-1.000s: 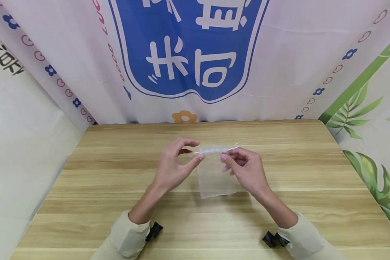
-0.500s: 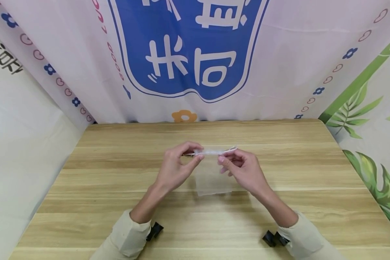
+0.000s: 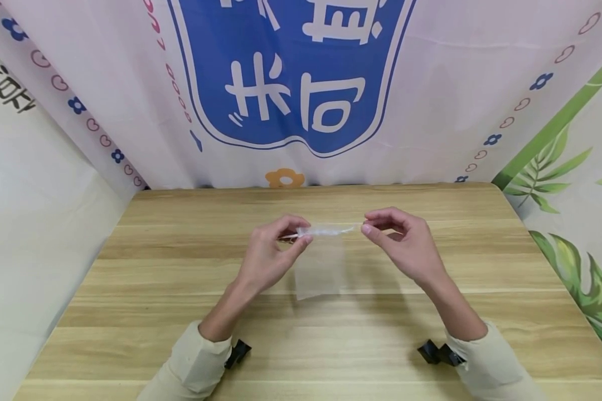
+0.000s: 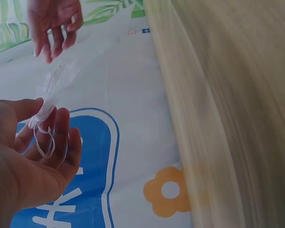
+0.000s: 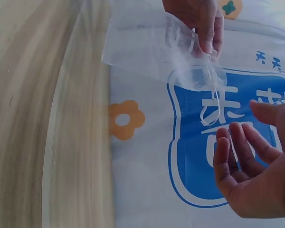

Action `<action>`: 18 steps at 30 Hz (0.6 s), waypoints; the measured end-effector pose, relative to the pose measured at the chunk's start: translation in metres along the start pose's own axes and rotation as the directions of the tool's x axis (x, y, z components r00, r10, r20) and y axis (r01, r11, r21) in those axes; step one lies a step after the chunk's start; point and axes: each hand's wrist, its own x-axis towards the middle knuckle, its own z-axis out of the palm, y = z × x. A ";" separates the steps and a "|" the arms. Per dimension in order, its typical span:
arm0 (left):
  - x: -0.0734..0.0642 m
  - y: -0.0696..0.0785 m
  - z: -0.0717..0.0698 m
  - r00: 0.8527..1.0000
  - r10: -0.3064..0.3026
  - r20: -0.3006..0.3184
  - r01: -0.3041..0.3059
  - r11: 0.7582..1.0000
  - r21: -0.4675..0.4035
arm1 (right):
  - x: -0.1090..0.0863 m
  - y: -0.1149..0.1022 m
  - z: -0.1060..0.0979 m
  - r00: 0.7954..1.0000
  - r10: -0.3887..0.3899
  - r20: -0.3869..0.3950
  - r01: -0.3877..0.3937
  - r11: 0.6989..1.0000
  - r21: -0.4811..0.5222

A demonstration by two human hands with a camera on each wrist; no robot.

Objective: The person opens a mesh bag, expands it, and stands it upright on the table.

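A wood-grain bench (image 3: pixel 331 345) has rounded far corners. Behind the bench hangs a pinkish-white curtain (image 3: pixel 446 106) printed with a blue emblem (image 3: pixel 292 67) and, at the bench's far edge, an orange flower (image 3: pixel 273 179). White sheeting (image 3: pixel 35 200) flanks the bench's left; sheeting with green leaves (image 3: pixel 572 273) flanks its right.

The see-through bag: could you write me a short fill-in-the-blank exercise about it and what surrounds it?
The hand pinching the see-through bag is the person's ____ one.
The right hand is holding ____.
Just beyond the table, the largest printed flower is coloured ____.

Missing words: left; nothing; orange.
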 end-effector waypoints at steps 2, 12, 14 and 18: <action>-0.001 0.000 0.003 1.000 -0.009 0.017 0.009 1.000 -0.011 | -0.001 0.000 0.003 0.998 -0.056 -0.008 0.056 0.998 -0.001; -0.004 0.001 0.014 0.996 -0.045 0.075 0.050 0.997 -0.067 | -0.006 -0.001 0.019 0.965 -0.258 0.042 0.261 0.961 -0.089; -0.005 0.002 0.015 0.995 -0.058 0.086 0.065 0.994 -0.086 | -0.007 -0.001 0.019 0.961 -0.271 0.058 0.276 0.956 -0.101; -0.006 0.004 0.017 0.990 -0.086 0.114 0.102 0.984 -0.143 | -0.008 0.000 0.021 0.954 -0.283 0.097 0.294 0.947 -0.128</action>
